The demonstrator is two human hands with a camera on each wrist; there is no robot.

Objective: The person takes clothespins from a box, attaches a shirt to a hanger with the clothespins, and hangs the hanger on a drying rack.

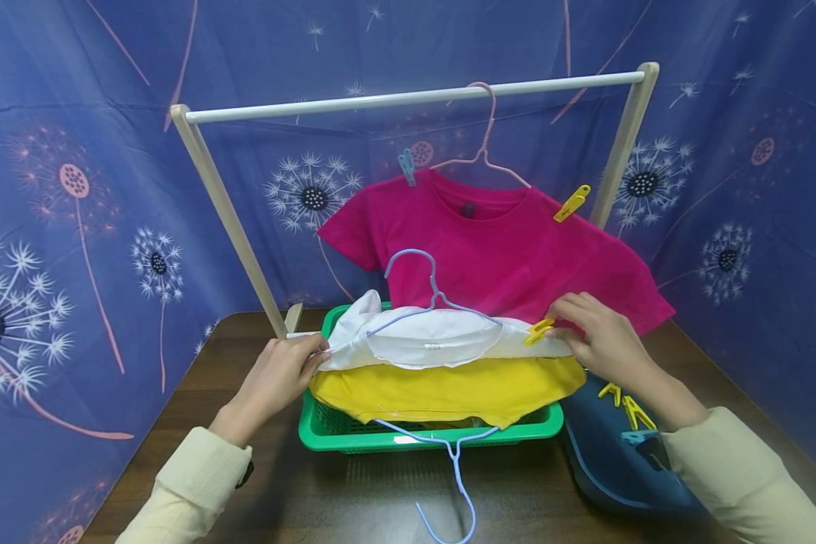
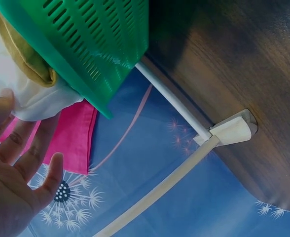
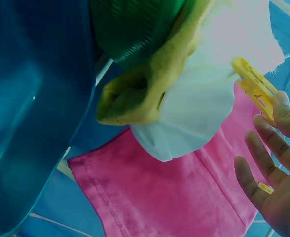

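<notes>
A white shirt (image 1: 347, 349) lies over a yellow shirt (image 1: 449, 389) on the green basket (image 1: 353, 442). A light-blue hanger (image 1: 433, 283) is in its neck, the hook pointing up. My left hand (image 1: 280, 381) pinches the white shirt at its left shoulder side; in the left wrist view the thumb is on the white cloth (image 2: 39, 98). At the other shoulder, my right hand (image 1: 601, 336) pinches a yellow clothespin (image 3: 256, 86) between thumb and finger. The clothespin's tip meets the white cloth near the hanger's end. The remaining right fingers are spread.
Behind the basket, a magenta T-shirt (image 1: 483, 249) hangs from a pink hanger (image 1: 484, 143) on a rack bar (image 1: 326, 107), with a blue clothespin (image 1: 406, 168) and a yellow one on its shoulders. A second blue hanger (image 1: 457, 465) juts forward. A dark blue tub (image 1: 605, 468) holds several clothespins.
</notes>
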